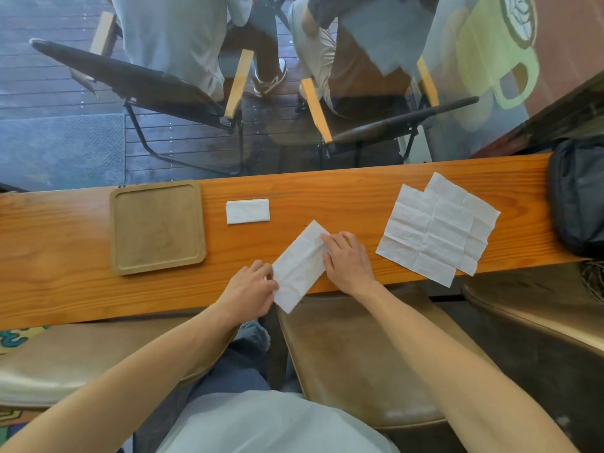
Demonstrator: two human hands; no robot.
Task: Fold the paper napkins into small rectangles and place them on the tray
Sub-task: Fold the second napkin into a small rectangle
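Note:
A half-folded white napkin (299, 266) lies slanted across the near edge of the wooden counter (343, 194), its lower end hanging over the edge. My left hand (250, 289) pinches its lower left end. My right hand (348, 259) presses on its right side, fingertips on the paper. A small folded napkin rectangle (247, 210) rests on the counter just right of the square wooden tray (114, 230), which holds nothing. Two unfolded napkins (438, 228) lie overlapped to the right.
A dark bag (577, 194) sits at the counter's right end. Beyond the counter is a glass pane, with people seated on folding chairs (147, 89) outside. Brown stools (359, 354) stand below the counter near my legs.

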